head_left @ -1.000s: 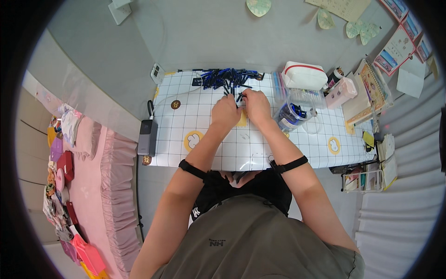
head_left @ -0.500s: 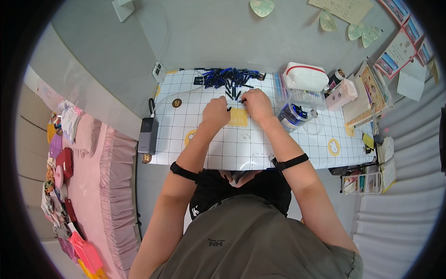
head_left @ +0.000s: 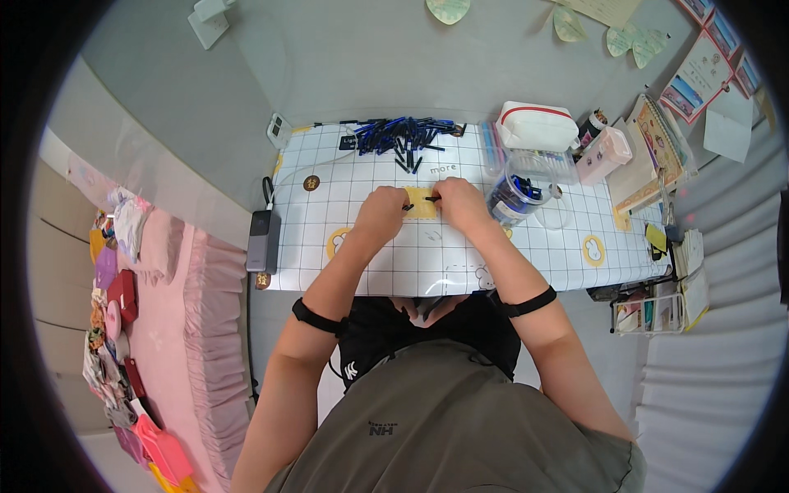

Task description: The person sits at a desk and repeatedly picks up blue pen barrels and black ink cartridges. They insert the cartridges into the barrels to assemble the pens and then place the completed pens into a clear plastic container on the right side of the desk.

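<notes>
My left hand (head_left: pixel 383 210) is closed in a pinch around a small dark stick (head_left: pixel 408 208) over the yellow patch of the tabletop. Opposite it, my right hand (head_left: pixel 460 204) pinches another small dark stick (head_left: pixel 431 199), its end poking out toward the left hand. The two pieces are a short gap apart. Beyond the hands lies a heap of short black-and-blue sticks (head_left: pixel 399 135), with several loose ones at its near edge. They are too small to name exactly. To the right, a clear round tub (head_left: pixel 511 209) holds more such blue and black pieces.
A white zip pouch (head_left: pixel 538 131) and a clear plastic box (head_left: pixel 559 168) stand at the back right, beside a pale pink container (head_left: pixel 604 156) and a spiral notebook (head_left: pixel 662 144). A grey power bank (head_left: pixel 263 242) with a cable sits at the table's left edge.
Both hands have drawn back from the heap toward me, over the yellow patch. My right hand now holds a dark stick clear of the loose ones.
</notes>
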`<state>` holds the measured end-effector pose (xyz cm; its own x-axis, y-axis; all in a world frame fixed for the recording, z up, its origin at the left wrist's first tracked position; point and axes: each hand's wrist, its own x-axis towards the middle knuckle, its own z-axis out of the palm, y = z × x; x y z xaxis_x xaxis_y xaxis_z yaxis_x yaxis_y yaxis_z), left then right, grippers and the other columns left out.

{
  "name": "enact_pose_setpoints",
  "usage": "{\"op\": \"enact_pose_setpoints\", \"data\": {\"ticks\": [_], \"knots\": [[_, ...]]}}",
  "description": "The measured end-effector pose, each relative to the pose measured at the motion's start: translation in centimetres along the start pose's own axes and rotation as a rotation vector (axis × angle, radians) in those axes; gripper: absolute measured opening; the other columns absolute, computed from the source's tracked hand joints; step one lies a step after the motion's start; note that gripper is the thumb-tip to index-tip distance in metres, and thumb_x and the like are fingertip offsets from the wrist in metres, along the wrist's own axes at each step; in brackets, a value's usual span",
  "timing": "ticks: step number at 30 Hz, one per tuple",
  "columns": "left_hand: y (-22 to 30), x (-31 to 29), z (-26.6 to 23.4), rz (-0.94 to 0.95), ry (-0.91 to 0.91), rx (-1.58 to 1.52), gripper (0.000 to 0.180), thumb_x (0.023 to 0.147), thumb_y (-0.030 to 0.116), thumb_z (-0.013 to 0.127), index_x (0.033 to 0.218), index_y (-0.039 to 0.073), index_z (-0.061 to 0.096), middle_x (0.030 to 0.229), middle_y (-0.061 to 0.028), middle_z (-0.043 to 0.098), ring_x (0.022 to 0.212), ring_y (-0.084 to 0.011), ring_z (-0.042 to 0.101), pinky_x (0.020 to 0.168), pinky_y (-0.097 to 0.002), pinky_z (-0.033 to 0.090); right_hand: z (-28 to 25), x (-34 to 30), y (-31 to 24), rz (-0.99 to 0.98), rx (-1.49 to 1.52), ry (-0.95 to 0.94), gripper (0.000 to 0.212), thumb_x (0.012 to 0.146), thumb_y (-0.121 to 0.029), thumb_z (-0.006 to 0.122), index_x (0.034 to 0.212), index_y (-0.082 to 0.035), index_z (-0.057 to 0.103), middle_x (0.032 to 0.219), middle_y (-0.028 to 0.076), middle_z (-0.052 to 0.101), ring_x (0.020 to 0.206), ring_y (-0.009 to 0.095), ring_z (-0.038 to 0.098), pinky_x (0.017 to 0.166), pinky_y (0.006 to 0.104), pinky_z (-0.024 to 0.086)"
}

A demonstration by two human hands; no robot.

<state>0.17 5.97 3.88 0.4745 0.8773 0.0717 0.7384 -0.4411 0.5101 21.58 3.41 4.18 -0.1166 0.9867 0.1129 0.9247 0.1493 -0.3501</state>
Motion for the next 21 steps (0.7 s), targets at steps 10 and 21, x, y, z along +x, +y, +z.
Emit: {"op": "enact_pose_setpoints", "data": {"ticks": [10, 21], "knots": [[-0.2, -1.5, 2.4, -0.037, 0.207, -0.787, 0.024, 0.1, 0.002, 0.08, 0.123, -0.003, 0.078, 0.109, -0.0129, 0.082, 0.099, -0.0189, 0.079, 0.09, -0.0306, 0.064, 2.8, -3.3, 1.3, 0.052, 0.879, 0.216, 0.022, 0.1, -0.005, 0.081, 0.121, 0.0, 0.073, 0.106, 0.01, 0.079, 0.095, 0.017, 0.074, 0.088, 0.0315, 0.06], [-0.3, -1.6, 4.9, 0.061, 0.292, -0.933, 0.02, 0.099, -0.006, 0.079, 0.119, -0.005, 0.076, 0.122, -0.0096, 0.076, 0.11, -0.0164, 0.076, 0.1, -0.0287, 0.062, 3.6, -4.0, -0.4, -0.15, 0.665, 0.405, 0.02, 0.099, -0.003, 0.078, 0.117, -0.002, 0.069, 0.106, 0.015, 0.076, 0.095, 0.033, 0.075, 0.08, 0.0405, 0.06]]}}
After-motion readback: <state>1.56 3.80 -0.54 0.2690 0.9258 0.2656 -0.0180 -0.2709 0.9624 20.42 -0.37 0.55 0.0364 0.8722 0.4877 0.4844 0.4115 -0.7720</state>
